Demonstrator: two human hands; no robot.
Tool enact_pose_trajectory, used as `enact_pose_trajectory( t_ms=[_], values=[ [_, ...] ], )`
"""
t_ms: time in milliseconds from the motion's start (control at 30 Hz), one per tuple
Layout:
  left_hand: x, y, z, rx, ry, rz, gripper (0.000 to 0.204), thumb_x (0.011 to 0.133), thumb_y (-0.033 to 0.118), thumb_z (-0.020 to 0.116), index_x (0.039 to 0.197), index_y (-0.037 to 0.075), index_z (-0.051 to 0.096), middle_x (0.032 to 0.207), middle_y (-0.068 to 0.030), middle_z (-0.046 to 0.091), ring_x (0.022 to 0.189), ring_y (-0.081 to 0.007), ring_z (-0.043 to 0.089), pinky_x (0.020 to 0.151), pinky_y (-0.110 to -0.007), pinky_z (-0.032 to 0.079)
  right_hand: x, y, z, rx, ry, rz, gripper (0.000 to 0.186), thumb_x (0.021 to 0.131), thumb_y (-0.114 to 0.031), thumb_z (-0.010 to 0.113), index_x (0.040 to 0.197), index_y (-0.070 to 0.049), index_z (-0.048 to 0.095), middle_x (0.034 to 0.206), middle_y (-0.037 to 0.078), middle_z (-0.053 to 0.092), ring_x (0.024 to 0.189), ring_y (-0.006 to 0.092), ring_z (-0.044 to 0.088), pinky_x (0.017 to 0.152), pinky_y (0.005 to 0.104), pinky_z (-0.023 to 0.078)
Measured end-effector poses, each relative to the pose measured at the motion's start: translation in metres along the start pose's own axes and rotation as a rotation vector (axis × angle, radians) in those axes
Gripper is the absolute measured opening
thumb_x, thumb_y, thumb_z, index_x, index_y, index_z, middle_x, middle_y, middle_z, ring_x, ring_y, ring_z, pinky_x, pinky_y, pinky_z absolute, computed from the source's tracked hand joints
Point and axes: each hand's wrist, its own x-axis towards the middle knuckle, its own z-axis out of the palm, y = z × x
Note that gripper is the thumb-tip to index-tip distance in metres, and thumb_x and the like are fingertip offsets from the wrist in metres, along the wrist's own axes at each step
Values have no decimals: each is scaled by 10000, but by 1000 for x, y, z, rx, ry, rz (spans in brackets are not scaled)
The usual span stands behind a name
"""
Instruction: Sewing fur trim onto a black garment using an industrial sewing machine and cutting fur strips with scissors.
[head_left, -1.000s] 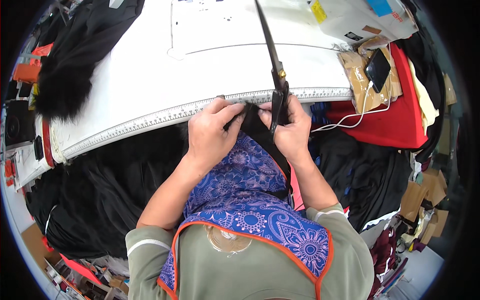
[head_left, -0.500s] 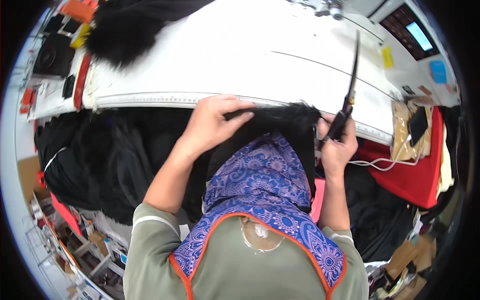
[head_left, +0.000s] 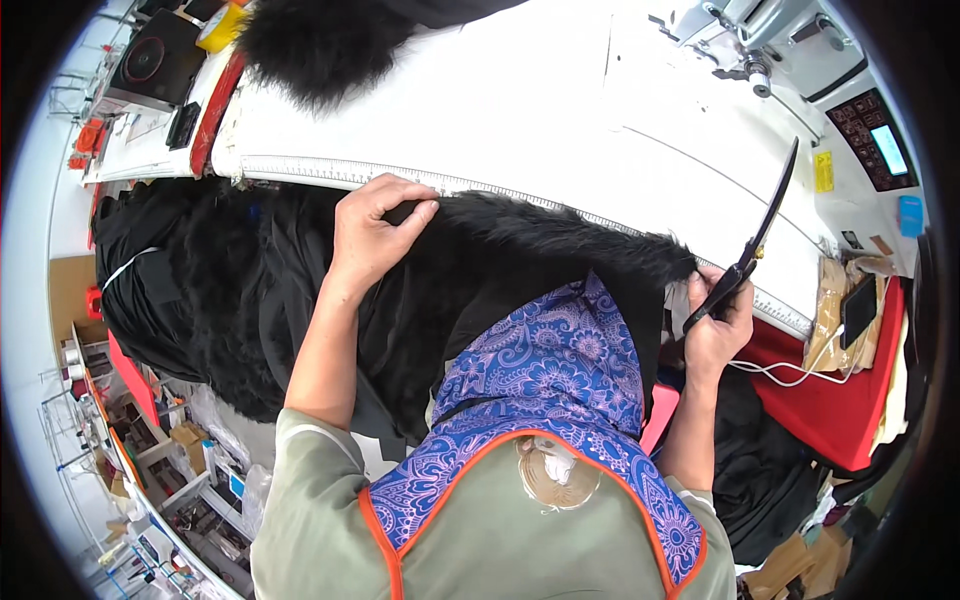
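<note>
A long black fur strip (head_left: pixel 565 228) lies along the measuring scale (head_left: pixel 300 166) on the front edge of the white table (head_left: pixel 500 110). My left hand (head_left: pixel 380 232) is closed on the strip's left end, thumb and forefinger pressed together. My right hand (head_left: pixel 715 335) grips large black scissors (head_left: pixel 737 277), blades pointing upward, and its fingertips are at the strip's right end; whether they pinch it too I cannot clearly tell. Black fabric with fur (head_left: pixel 260 290) hangs along the table's front beneath my hands.
A black fur piece (head_left: pixel 315 50) lies on the table at the back left. A sewing machine (head_left: pixel 815 55) with a control panel (head_left: pixel 875 140) stands at the right. A phone (head_left: pixel 858 310), white cable, paper packet (head_left: pixel 830 305) and red fabric (head_left: pixel 850 410) are near my right hand.
My hands have moved apart, drawing out the fur strip along the edge: left hand leftward, right hand rightward with the scissors. The view has shifted, showing more of the machine.
</note>
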Motion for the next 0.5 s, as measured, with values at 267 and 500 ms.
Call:
enact_pose_trajectory(
  t_ms=[267, 500],
  values=[
    [4, 0, -3, 29, 7, 26, 121, 725, 37, 704, 845, 56, 696, 799, -58, 669, 751, -177, 652, 671, -255, 493, 0, 5, -2, -21, -3, -81, 153, 818, 3, 677, 942, -14, 589, 839, -4, 578, 757, 63, 533, 702, 195, 440],
    [6, -9, -12, 65, 27, 22, 139, 717, 16, 697, 853, 45, 686, 809, -62, 667, 761, -183, 652, 689, -252, 492, 0, 4, -2, 42, -11, -62, 152, 820, 4, 674, 944, -11, 588, 828, -9, 570, 746, 56, 525, 693, 191, 434]
  ],
)
